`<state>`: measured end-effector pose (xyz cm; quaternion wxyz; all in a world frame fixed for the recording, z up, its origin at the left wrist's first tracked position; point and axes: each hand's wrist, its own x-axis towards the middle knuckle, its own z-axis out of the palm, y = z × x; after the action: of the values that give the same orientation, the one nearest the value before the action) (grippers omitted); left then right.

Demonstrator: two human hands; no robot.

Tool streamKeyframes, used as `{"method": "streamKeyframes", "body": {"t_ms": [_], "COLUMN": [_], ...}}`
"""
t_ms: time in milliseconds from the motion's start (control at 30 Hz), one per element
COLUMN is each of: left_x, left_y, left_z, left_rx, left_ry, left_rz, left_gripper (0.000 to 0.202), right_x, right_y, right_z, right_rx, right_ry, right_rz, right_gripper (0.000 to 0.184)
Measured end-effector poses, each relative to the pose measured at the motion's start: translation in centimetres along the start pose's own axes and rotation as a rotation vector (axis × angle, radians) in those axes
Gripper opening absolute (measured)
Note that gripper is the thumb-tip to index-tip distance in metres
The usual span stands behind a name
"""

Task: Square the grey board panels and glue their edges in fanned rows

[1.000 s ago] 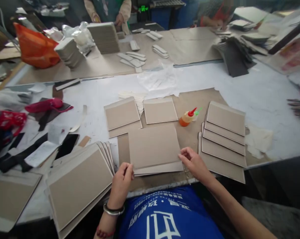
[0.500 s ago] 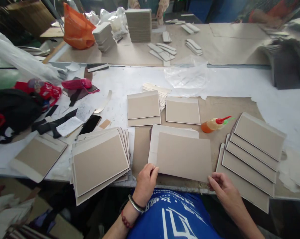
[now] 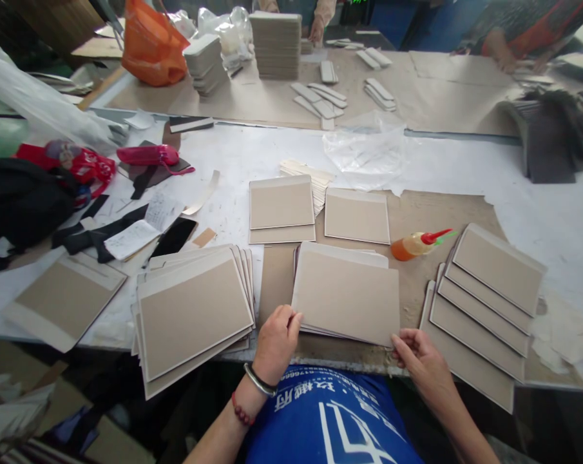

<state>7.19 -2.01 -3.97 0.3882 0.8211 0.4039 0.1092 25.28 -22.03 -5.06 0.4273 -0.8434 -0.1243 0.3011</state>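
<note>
A plain tan cardboard panel lies over a small stack of pale-bordered boards, whose edges show behind it and along its lower left side. My left hand pinches the panel's lower left corner between thumb and fingers. At the lower right corner, my right hand pinches the panel too, its other fingers curled. Left of my left hand is a fanned pile of bordered boards. Several overlapping boards lie to the right of my right hand.
A glue bottle with a red nozzle lies behind the panel on the right. Smaller boards and a single board lie farther back. A phone and notebook are at left. Co-workers' hands show across the table.
Both hands have shifted the panel left, so it covers more of the stack's left side and lines up more closely with it. Both hands still grip its corners.
</note>
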Motion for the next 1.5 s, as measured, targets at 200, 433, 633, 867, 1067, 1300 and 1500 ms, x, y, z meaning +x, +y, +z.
{"method": "streamKeyframes", "body": {"t_ms": [200, 433, 633, 867, 1067, 1300, 1500], "left_x": [-2.5, -3.0, -3.1, -1.5, -0.1, 0.9, 1.4], "left_y": [2.7, 4.3, 3.2, 0.2, -1.8, -2.3, -1.9], "left_z": [0.0, 0.1, 0.6, -0.2, -0.3, -0.4, -0.4], "left_rx": [-0.017, 0.043, -0.084, 0.036, 0.068, 0.059, 0.075], "left_ry": [0.020, -0.069, -0.071, 0.027, -0.062, -0.179, -0.233], "left_rz": [0.481, 0.781, 0.610, 0.288, 0.094, -0.009, -0.058], "left_gripper": [0.018, 0.017, 0.011, 0.019, 0.025, 0.025, 0.023], "right_x": [-1.6, -4.4, -4.9, -3.5, -1.9, 0.1, 0.9], "right_y": [2.1, 4.4, 3.9, 1.8, -0.2, -0.8, 0.3], "right_z": [-3.0, -4.7, -3.6, -1.5, 0.0, 0.6, 0.8], "right_rx": [0.035, 0.056, 0.047, -0.024, -0.144, -0.251, -0.251], "right_ry": [0.013, 0.039, 0.089, 0.014, 0.004, -0.033, -0.036], "right_rz": [0.046, 0.116, 0.126, 0.036, -0.059, -0.054, -0.039], "right_gripper": [0.038, 0.037, 0.038, 0.030, 0.024, 0.021, 0.022]}}
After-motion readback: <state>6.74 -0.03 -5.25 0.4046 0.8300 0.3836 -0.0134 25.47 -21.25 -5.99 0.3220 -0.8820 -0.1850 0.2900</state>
